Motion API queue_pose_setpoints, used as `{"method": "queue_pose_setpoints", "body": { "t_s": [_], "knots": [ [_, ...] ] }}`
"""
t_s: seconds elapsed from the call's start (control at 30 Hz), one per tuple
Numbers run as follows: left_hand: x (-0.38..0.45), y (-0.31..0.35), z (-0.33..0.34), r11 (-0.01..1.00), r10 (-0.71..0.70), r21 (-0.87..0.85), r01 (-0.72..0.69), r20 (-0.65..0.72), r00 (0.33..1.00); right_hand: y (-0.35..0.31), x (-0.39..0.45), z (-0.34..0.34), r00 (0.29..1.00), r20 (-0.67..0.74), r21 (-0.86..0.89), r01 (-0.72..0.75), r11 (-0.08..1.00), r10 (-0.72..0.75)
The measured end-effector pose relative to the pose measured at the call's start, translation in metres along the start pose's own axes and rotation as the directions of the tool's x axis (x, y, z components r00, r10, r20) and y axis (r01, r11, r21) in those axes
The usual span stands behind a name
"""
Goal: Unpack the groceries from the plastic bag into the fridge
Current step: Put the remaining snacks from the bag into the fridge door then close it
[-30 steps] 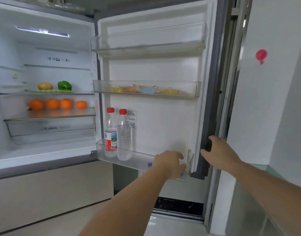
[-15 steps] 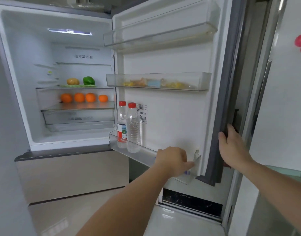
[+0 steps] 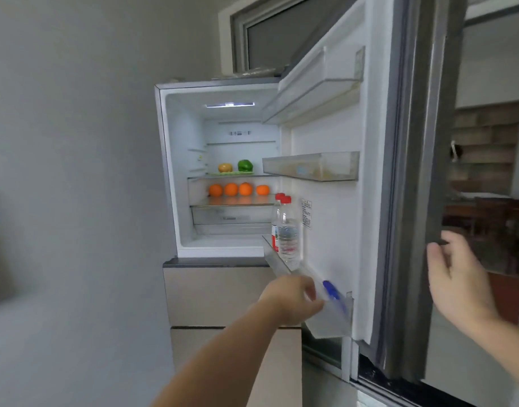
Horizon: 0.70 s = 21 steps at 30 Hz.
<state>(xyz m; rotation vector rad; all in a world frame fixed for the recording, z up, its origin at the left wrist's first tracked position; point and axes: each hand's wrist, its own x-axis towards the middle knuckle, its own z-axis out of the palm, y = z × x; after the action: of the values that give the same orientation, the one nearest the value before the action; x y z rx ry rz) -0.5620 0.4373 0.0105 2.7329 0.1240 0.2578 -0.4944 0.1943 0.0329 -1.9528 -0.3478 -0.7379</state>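
Fridge (image 3: 176,171) is wide open, my two red-capped water bottles (image 3: 287,230) upright in the bottom door bin (image 3: 325,321) (blue-capped item beside them), four oranges (image 3: 238,190) shelved inside.

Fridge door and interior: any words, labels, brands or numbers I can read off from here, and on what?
Nothing can be quoted.
White printed sticker on the inner door panel: lines of print, too small.
Red and green label on the rear clear red-capped water bottle: blurred.
Dark markings on the control strip on the fridge's back wall: blurred.
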Motion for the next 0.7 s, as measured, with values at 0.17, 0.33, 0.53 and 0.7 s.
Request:
{"method": "queue_pose_setpoints", "body": {
  "t_s": [0.17,0.33,0.53,0.7],
  "knots": [
    [-0.036,-0.056,-0.036,0.992,-0.031,-0.129,0.007,-0.185,0.982,-0.06,-0.048,0.041,0.991,0.061,0.084,0.118,0.989,-0.123],
    [-0.083,-0.09,-0.075,0.958,0.049,-0.205,-0.201,-0.572,0.818,-0.117,-0.073,0.101,0.962,0.124,0.064,0.237,0.969,-0.244],
    [-0.12,-0.132,-0.111,0.952,0.086,-0.194,-0.238,-0.576,0.813,-0.196,-0.088,0.185,0.911,0.167,0.105,0.363,0.926,-0.376],
    [-0.12,-0.175,-0.126,0.897,-0.115,-0.429,-0.108,-0.462,0.88,-0.246,-0.085,0.265,0.874,0.173,0.09,0.445,0.891,-0.454]
  ]
}}
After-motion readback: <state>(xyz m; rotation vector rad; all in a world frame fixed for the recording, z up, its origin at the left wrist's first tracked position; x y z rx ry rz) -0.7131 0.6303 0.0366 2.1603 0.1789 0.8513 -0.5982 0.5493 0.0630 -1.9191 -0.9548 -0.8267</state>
